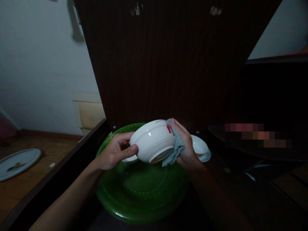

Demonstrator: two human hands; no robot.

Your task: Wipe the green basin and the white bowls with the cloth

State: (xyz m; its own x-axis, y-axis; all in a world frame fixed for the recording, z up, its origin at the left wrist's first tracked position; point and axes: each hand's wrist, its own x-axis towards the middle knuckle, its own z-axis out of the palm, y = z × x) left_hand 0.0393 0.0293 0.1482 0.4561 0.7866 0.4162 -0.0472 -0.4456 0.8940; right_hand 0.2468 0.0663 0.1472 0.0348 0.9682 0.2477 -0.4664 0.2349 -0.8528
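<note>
A white bowl [150, 138] with a small red mark on its side is held tilted over a green plastic basin [144, 195], its foot turned toward me. My left hand [115, 150] grips the bowl's rim at the left, thumb on the outside. On the right, my right hand [184, 141] presses a grey-blue cloth [176, 147] against the bowl's outer wall. Part of another white dish [131, 158] shows inside the basin, mostly hidden behind the held bowl and my left hand.
White dishes [199, 147] stand right of the basin, partly behind my right hand. A dark wooden panel [163, 64] rises at the back. A dark raised edge [60, 166] runs along the left. Beyond it, a pale oval object [21, 162] is on the wooden floor.
</note>
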